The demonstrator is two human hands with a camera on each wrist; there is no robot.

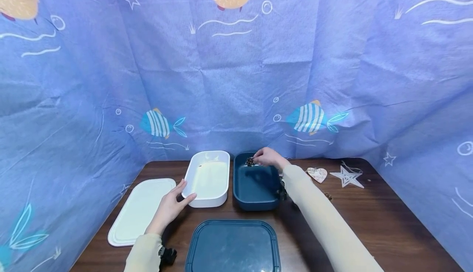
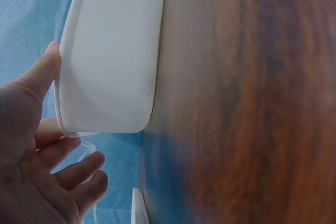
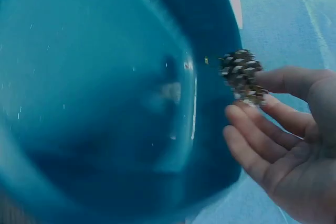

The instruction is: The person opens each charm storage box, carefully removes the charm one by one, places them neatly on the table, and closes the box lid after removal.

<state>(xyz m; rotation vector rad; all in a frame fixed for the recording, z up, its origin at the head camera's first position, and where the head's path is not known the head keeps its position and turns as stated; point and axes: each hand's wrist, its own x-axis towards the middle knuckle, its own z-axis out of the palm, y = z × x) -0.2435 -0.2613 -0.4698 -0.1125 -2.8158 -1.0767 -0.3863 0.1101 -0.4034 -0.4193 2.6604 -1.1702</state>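
My left hand (image 1: 173, 206) holds the near left corner of a white rectangular box (image 1: 209, 202), thumb on the near rim and fingers around the left side. In the left wrist view, the thumb (image 2: 42, 74) lies along the box's rim, while the outer fingers hang free of it. Over the far part of a dark blue box (image 1: 256, 206), my right hand (image 1: 269, 157) pinches a small brown pine cone (image 1: 250, 162) with pale-tipped scales. The right wrist view shows the pine cone (image 3: 241, 74) between thumb and fingertips, above the blue box's inside (image 3: 94, 77).
A white lid (image 1: 142, 210) lies at the left, and a dark blue lid (image 1: 233, 245) at the front. Right of the blue box are a patterned heart ornament (image 1: 318, 174), a white star (image 1: 347, 176) and a small brown item (image 1: 328, 197). A blue fish-print cloth (image 1: 229, 87) hangs behind the table.
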